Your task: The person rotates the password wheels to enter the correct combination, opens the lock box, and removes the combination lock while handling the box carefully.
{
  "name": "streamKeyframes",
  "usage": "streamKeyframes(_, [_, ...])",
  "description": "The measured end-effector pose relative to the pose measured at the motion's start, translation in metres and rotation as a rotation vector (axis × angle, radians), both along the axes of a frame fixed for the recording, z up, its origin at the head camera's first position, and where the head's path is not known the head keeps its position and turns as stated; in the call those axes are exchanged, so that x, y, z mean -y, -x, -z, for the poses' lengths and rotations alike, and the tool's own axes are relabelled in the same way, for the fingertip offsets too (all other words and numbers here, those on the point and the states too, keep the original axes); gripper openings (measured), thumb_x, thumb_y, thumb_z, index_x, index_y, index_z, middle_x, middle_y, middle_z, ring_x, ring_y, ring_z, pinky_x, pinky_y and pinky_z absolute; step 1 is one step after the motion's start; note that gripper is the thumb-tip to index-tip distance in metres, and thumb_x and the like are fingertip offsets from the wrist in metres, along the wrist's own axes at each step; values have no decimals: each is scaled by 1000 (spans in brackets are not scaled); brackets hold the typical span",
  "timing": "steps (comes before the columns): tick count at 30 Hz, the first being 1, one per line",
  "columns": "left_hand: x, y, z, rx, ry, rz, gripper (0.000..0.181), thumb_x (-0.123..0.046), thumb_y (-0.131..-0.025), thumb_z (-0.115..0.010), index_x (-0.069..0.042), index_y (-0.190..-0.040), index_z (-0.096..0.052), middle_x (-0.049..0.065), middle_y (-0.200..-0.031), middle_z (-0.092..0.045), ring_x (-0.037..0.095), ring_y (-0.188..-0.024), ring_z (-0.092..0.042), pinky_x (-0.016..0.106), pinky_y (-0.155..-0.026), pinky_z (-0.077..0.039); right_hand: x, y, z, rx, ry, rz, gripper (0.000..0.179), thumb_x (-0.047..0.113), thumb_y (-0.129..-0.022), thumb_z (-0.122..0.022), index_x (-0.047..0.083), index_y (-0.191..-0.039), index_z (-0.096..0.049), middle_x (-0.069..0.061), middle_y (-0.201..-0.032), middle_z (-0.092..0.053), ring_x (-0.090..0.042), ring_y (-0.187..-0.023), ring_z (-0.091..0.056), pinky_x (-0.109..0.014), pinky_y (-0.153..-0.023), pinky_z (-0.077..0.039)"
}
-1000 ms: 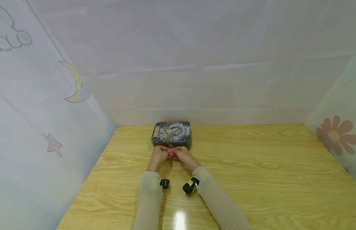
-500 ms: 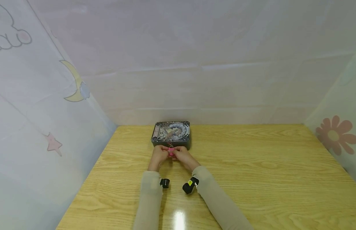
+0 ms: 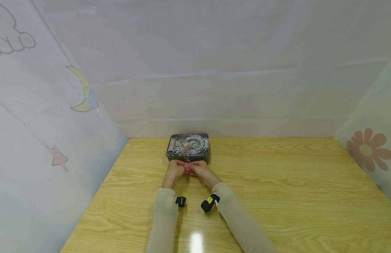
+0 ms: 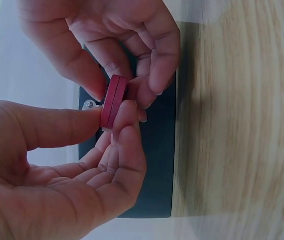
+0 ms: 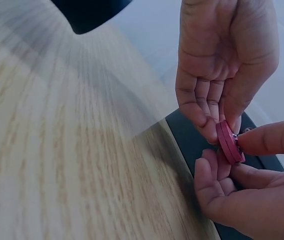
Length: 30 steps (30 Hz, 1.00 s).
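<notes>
A dark tin box [image 3: 190, 144] with a printed lid stands at the table's far edge. At the middle of its front is a small pink padlock [image 3: 187, 166], its metal loop [image 3: 188, 161] showing just above it. My left hand [image 3: 174, 170] pinches the padlock from the left, thumb on top and curled fingers beneath. From the other side my right hand [image 3: 202, 171] pinches it too. In the left wrist view the padlock [image 4: 114, 101] appears edge-on beside a riveted metal clasp [image 4: 89, 105]. Fingers partly cover its face in the right wrist view.
The wood-grain table [image 3: 277, 189] extends to both sides of the arms. A pale cloth wall [image 3: 230, 88] rises right behind the box, with printed side walls left and right. A black wrist camera [image 3: 181, 201] and another [image 3: 209, 203] hang between the forearms.
Both hands stay at the padlock with only slight finger movement. Its pink body looks turned a little between the fingertips; the box has not moved.
</notes>
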<state>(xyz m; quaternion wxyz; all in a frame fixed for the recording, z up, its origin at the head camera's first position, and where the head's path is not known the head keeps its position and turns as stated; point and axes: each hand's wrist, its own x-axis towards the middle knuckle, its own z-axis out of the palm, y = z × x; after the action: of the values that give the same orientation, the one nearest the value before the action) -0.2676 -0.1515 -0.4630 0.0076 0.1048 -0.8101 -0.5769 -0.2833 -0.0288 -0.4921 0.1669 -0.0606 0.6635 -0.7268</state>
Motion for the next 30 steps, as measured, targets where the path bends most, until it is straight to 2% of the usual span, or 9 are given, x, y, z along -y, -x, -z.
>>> streamKeyframes(5, [-3,-5,-4,1,2,-1,11,14,-84,-55,18,-95,-58,19,-77,-61,21,-64,-62,36,-67,-56,1,0,1,13,-14,13,23,0,-96,-48,-17,-104,-61,-11,-90,-66,-14,-78,-61,-31,-77,-54])
streamKeyframes(11, [-2,-3,-2,2,25,-4,13,13,-83,-55,17,-95,-59,19,-78,-61,22,-65,-62,36,-67,-56,3,-1,1,28,-30,23,23,2,-97,-47,-15,-102,-61,-8,-85,-65,-13,-76,-62,-30,-74,-54])
streamKeyframes(16, [-3,-4,-4,21,71,-1,14,12,-83,-55,15,-95,-60,14,-80,-58,21,-68,-60,28,-61,-51,2,-2,1,30,-29,21,24,2,-98,-45,-15,-104,-60,-9,-86,-64,-14,-77,-62,-32,-76,-54])
streamKeyframes(20, [-3,-3,-5,40,88,-5,15,11,-83,-55,16,-96,-61,18,-85,-59,24,-72,-60,27,-60,-50,0,-1,0,41,-12,15,27,1,-96,-43,-16,-108,-60,-14,-92,-64,-16,-79,-61,-36,-80,-53])
streamKeyframes(24, [1,7,8,45,50,-3,14,11,-82,-56,14,-95,-61,22,-89,-60,28,-75,-63,34,-65,-54,-1,0,-1,46,0,14,28,2,-95,-44,-17,-108,-60,-17,-95,-66,-15,-79,-61,-38,-82,-53])
streamKeyframes(25, [7,16,22,-3,20,22,11,11,-81,-57,13,-91,-61,20,-85,-60,26,-71,-63,32,-63,-54,-2,0,-1,47,0,15,28,2,-95,-44,-16,-109,-61,-16,-95,-66,-15,-78,-62,-37,-83,-53])
streamKeyframes(26, [8,19,26,-7,11,28,10,10,-81,-58,12,-91,-61,20,-84,-60,26,-70,-64,34,-63,-54,-3,0,-2,48,2,15,28,2,-95,-45,-16,-109,-61,-16,-95,-67,-14,-78,-62,-37,-83,-53])
streamKeyframes(28, [10,22,28,-9,3,35,8,10,-82,-58,12,-90,-61,19,-83,-60,25,-68,-64,34,-63,-55,-4,0,-2,39,1,24,27,2,-95,-47,-16,-108,-61,-15,-94,-68,-14,-78,-63,-36,-82,-54])
streamKeyframes(30, [9,19,25,-4,7,35,10,10,-82,-58,14,-92,-60,22,-85,-61,27,-69,-65,35,-64,-55,-6,1,-2,35,3,31,26,2,-95,-48,-16,-108,-62,-14,-93,-68,-14,-78,-63,-34,-81,-54])
